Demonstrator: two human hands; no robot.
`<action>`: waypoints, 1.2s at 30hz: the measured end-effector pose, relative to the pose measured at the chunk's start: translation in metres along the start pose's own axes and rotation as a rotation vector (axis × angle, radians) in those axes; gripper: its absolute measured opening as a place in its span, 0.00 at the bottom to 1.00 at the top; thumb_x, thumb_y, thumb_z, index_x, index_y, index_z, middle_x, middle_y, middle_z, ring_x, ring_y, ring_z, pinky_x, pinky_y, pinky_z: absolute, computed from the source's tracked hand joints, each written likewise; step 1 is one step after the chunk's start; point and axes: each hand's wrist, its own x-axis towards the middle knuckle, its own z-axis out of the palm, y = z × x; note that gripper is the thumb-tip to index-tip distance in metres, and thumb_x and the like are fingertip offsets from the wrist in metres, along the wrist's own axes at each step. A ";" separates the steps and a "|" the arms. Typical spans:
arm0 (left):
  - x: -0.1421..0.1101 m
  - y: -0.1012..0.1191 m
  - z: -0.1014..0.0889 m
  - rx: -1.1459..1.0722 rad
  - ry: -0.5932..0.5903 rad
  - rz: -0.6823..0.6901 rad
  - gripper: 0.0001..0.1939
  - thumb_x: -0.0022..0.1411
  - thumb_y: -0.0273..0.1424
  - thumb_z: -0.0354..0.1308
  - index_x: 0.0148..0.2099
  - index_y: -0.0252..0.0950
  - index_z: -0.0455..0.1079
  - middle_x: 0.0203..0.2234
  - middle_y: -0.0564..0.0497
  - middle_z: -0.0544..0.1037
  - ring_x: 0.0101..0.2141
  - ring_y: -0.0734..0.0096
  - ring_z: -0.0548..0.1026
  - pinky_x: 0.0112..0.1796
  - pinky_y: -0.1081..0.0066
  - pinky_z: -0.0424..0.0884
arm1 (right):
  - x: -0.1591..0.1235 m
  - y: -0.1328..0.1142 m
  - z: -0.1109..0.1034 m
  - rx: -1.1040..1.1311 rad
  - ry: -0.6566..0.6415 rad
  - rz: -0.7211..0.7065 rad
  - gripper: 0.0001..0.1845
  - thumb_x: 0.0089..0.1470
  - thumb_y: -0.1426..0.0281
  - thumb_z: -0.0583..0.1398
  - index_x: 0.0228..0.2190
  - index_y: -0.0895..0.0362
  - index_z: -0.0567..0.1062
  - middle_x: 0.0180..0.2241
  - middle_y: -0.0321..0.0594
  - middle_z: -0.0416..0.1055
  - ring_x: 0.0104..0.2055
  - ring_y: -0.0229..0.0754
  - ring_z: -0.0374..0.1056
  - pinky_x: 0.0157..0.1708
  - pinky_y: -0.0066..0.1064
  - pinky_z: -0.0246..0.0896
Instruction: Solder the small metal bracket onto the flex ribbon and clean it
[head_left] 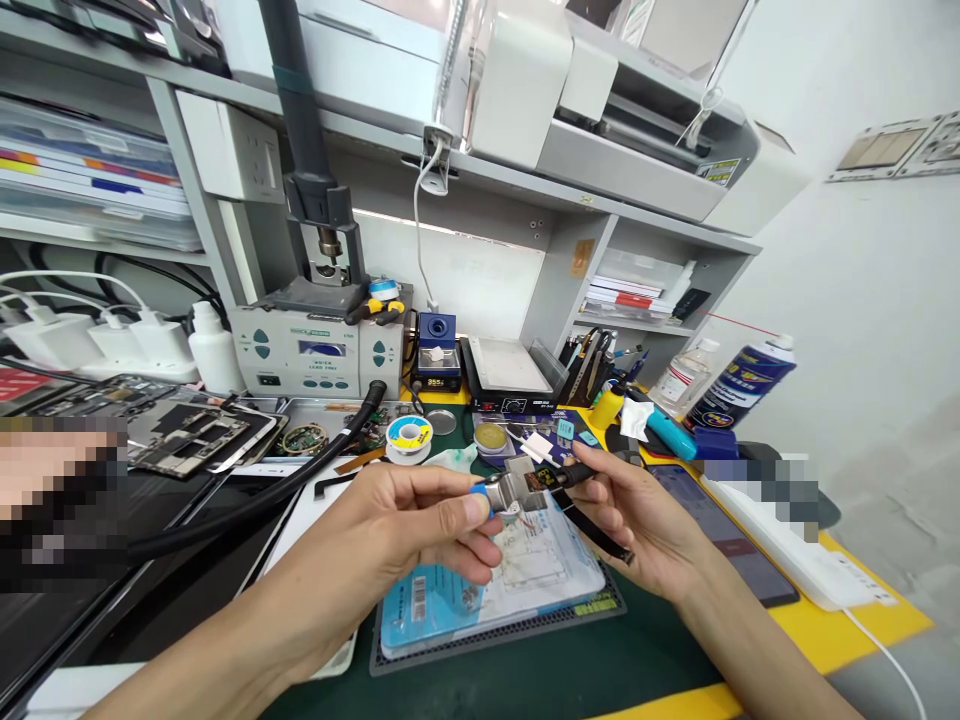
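The green work mat (645, 650) has a black, dotted border, and a pale blue and white printed pad (480, 605) lies on it. Just above the mat, the steel fixture (510, 492) between the left hand (405, 540) and the right hand (637, 525) is silver with a bright blue tip. Beyond the mat, the solder spool (409, 438) carries a yellow and blue label. To the mat's right, the tabletop (847, 640) shows bright yellow, and the spray can (742, 385) is deep blue with a white top. To its left runs a black hose (300, 490).
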 end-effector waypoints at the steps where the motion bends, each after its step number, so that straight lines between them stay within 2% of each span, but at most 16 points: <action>1: 0.000 0.000 0.000 0.001 0.002 0.000 0.12 0.58 0.37 0.70 0.36 0.31 0.81 0.29 0.45 0.84 0.30 0.68 0.80 0.36 0.72 0.78 | 0.000 0.000 0.000 -0.010 -0.001 0.003 0.23 0.66 0.67 0.56 0.20 0.63 0.70 0.13 0.33 0.67 0.10 0.31 0.65 0.08 0.18 0.61; 8: 0.000 0.001 0.002 0.013 0.004 -0.006 0.12 0.58 0.37 0.69 0.35 0.32 0.81 0.29 0.45 0.84 0.31 0.68 0.80 0.37 0.73 0.77 | -0.002 0.001 0.002 -0.025 0.021 -0.058 0.15 0.62 0.69 0.61 0.24 0.60 0.71 0.15 0.31 0.69 0.11 0.30 0.65 0.08 0.17 0.60; 19: -0.002 0.003 0.002 0.039 0.027 -0.012 0.12 0.58 0.38 0.69 0.35 0.32 0.81 0.29 0.46 0.84 0.31 0.68 0.80 0.37 0.73 0.77 | -0.001 0.001 -0.001 -0.063 -0.042 -0.071 0.16 0.57 0.68 0.65 0.22 0.60 0.71 0.14 0.31 0.70 0.10 0.31 0.65 0.09 0.18 0.62; 24: -0.001 0.004 0.003 0.081 0.029 -0.019 0.13 0.59 0.39 0.69 0.37 0.33 0.82 0.29 0.46 0.84 0.31 0.66 0.80 0.37 0.71 0.77 | -0.001 0.003 0.001 -0.093 -0.016 -0.165 0.11 0.54 0.69 0.67 0.24 0.59 0.73 0.14 0.32 0.71 0.12 0.33 0.67 0.09 0.18 0.61; 29: -0.001 0.003 0.002 0.103 0.088 -0.007 0.13 0.57 0.40 0.69 0.34 0.33 0.82 0.27 0.45 0.83 0.29 0.65 0.79 0.35 0.69 0.76 | -0.004 0.002 0.004 -0.126 0.031 -0.264 0.11 0.49 0.69 0.70 0.26 0.59 0.74 0.14 0.31 0.71 0.13 0.32 0.66 0.10 0.18 0.59; 36: -0.004 0.005 0.005 0.171 0.146 0.009 0.14 0.53 0.41 0.71 0.32 0.33 0.81 0.24 0.45 0.83 0.26 0.65 0.79 0.33 0.70 0.74 | -0.005 0.001 -0.001 -0.235 0.104 -0.428 0.12 0.49 0.65 0.71 0.28 0.59 0.75 0.15 0.30 0.69 0.14 0.32 0.65 0.13 0.20 0.59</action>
